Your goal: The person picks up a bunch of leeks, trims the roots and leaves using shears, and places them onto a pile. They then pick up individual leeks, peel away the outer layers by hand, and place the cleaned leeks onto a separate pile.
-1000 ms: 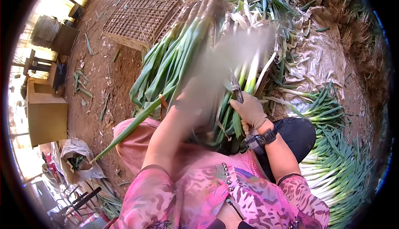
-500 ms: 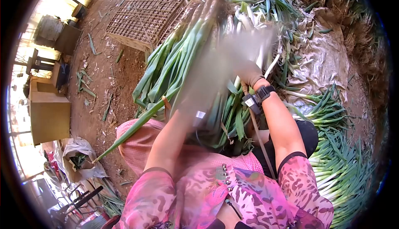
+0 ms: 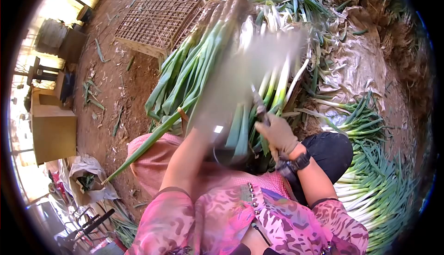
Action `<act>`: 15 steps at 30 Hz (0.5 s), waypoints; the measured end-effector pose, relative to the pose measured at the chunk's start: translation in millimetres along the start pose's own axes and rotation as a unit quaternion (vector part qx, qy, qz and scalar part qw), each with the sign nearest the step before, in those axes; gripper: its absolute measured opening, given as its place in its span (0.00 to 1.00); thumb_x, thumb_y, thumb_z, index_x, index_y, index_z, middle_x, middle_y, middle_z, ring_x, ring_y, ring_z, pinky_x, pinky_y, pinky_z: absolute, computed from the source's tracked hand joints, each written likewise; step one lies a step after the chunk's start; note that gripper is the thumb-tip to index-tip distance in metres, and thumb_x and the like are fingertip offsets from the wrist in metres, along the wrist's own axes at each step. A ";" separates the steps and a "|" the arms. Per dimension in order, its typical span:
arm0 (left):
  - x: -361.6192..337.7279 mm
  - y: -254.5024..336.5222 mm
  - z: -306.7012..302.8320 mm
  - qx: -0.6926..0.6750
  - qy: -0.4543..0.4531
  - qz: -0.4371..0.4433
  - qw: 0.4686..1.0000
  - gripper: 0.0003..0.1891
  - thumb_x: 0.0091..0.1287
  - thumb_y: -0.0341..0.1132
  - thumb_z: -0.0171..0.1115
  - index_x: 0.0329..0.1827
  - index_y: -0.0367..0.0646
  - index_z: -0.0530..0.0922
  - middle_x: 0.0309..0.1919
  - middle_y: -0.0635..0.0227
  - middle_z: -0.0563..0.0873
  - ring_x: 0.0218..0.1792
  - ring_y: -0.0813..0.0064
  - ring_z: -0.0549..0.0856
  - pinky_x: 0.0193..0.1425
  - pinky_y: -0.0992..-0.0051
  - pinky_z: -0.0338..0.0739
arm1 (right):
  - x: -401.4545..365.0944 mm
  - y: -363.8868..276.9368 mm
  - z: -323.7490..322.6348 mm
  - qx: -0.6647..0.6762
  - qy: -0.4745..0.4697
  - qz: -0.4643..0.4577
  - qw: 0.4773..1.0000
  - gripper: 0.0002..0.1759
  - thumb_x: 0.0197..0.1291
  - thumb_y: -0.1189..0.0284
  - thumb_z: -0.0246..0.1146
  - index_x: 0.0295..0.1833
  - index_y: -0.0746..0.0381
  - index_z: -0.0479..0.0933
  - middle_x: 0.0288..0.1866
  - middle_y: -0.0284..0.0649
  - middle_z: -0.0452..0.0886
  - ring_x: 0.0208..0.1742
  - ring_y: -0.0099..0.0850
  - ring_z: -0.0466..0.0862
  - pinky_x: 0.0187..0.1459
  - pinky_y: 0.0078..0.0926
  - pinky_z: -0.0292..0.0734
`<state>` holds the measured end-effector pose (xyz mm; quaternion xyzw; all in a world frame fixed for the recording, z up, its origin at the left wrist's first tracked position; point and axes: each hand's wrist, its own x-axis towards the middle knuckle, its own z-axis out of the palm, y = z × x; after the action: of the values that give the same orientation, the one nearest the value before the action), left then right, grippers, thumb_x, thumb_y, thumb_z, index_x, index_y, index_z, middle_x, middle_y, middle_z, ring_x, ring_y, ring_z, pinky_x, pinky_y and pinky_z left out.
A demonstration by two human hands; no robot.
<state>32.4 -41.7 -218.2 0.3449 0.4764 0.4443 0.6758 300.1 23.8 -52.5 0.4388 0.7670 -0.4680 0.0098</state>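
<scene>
A person sits on bare earth with a long bundle of green onions with white stalks (image 3: 194,70) lying across the lap, roots pointing away from the body. The leafy ends rest on a pink cloth (image 3: 148,155) over the knees.

The right hand (image 3: 280,134), in a tan work glove with a black wristband (image 3: 298,161) behind it, is closed in a fist around the handle of a small knife with a narrow grey blade (image 3: 257,101). The blade points up and away, lying against the pale stalks (image 3: 277,86) at the right side of the bundle.

The left forearm (image 3: 185,155) reaches in under the bundle, but the left hand is lost in a blurred patch. It cannot be told whether its fingers are apart or closed, or what they hold.

The work looks like trimming the stalks. Done well, it likely calls for a blade angled away from the body, shallow strokes, and a steadying hand well clear of the edge.

To the right lies a heap of cleaned green onions (image 3: 370,185), white ends together, beside a crumpled grey plastic sheet (image 3: 356,65). Beyond the bundle sits a brown lattice crate (image 3: 157,16). A tan box (image 3: 53,130) stands well apart at the left.
</scene>
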 end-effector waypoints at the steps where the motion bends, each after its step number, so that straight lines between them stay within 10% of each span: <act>1: -0.6 -5.6 3.4 0.041 0.012 0.001 0.999 0.16 0.79 0.37 0.56 0.64 0.39 0.78 0.48 0.69 0.87 0.45 0.81 0.85 0.50 0.78 0.81 | 11.0 1.9 -2.6 0.021 0.021 0.016 0.999 0.26 0.62 0.51 0.64 0.46 0.66 0.79 0.37 0.56 0.85 0.42 0.55 0.84 0.46 0.46 0.78; 9: -7.4 -46.1 11.5 0.210 0.052 -0.020 0.976 0.19 0.78 0.42 0.59 0.59 0.35 0.82 0.46 0.67 0.89 0.44 0.80 0.84 0.50 0.75 0.79 | 107.0 -3.1 -26.6 -0.035 0.031 0.006 0.999 0.30 0.61 0.49 0.62 0.47 0.69 0.83 0.42 0.58 0.87 0.46 0.50 0.88 0.50 0.42 0.80; 15: -11.4 -10.7 25.4 0.229 0.066 -0.127 0.963 0.21 0.74 0.45 0.63 0.58 0.36 0.83 0.46 0.62 0.89 0.44 0.77 0.84 0.50 0.72 0.79 | 237.6 53.9 -24.1 -0.097 -0.010 -0.110 0.989 0.30 0.63 0.52 0.59 0.41 0.74 0.83 0.28 0.54 0.86 0.30 0.47 0.88 0.41 0.40 0.82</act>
<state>57.7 -57.3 -216.1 0.3972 0.6487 0.2555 0.5968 200.4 208.6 -178.3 0.3440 0.8524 -0.3939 0.0079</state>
